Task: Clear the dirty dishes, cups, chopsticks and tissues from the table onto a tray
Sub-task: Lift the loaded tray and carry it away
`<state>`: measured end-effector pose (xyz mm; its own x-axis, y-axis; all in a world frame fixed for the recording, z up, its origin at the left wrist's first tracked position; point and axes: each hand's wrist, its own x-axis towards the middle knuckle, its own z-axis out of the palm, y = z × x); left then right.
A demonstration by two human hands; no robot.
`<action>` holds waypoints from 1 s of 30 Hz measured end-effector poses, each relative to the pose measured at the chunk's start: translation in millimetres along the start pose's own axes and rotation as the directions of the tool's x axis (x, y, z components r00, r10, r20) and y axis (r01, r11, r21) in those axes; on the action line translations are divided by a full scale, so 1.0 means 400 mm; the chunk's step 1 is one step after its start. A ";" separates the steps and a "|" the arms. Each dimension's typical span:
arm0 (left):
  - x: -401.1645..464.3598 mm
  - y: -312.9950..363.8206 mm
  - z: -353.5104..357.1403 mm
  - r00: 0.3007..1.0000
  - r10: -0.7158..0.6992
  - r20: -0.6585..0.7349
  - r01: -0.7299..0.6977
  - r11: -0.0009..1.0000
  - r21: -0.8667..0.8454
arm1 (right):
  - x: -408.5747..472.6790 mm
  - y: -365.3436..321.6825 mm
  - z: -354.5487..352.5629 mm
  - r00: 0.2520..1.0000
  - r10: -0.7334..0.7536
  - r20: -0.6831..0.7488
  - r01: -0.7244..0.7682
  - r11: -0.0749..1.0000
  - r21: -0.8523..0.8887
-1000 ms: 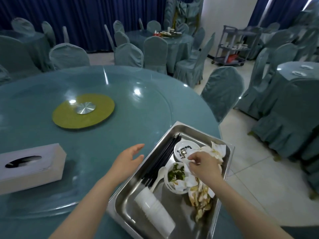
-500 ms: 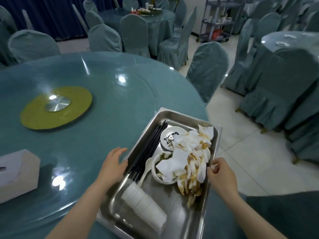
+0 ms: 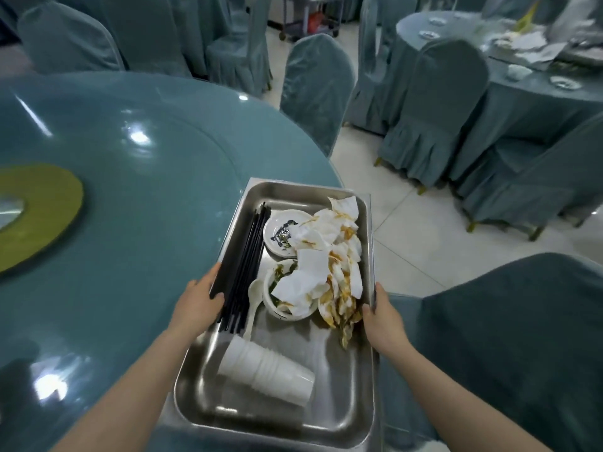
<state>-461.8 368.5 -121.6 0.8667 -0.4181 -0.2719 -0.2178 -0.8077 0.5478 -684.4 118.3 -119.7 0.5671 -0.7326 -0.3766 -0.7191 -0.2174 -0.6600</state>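
Both my hands hold the long shiny metal tray (image 3: 339,409) by its two long sides. My left hand (image 3: 199,303) curls over the left rim and my right hand (image 3: 380,318) grips the right rim. It sits at the edge of the round blue-green tabletop (image 3: 137,197). Inside lie thin black chopsticks (image 3: 246,272), a stack of white plastic cups (image 3: 266,370), a small white bowl (image 3: 287,313), a little white plate (image 3: 280,233) and stained white tissues (image 3: 329,256). I think it is heavy and slippery. Cups could roll and dishes could break, so I should lift it level.
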 end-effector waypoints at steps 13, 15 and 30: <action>-0.068 0.174 0.027 0.989 0.063 -0.134 -0.081 0.988 -0.130 | -0.009 0.026 -0.162 0.969 -0.105 -0.223 0.126 0.989 0.082; -0.080 0.229 0.028 0.986 0.086 -0.145 -0.105 0.985 -0.136 | -0.006 0.032 -0.216 0.960 -0.119 -0.253 0.141 0.988 0.069; -0.282 0.784 0.186 0.925 0.260 -0.277 -0.314 0.934 -0.171 | 0.018 0.244 -0.827 0.893 -0.254 -0.372 0.310 0.946 0.099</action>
<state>-661.1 131.4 22.0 0.8692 -0.4819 0.1104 -0.3991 -0.5521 0.7320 -883.4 -121.4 28.2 0.5396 -0.8388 0.0728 -0.4646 -0.3688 -0.8050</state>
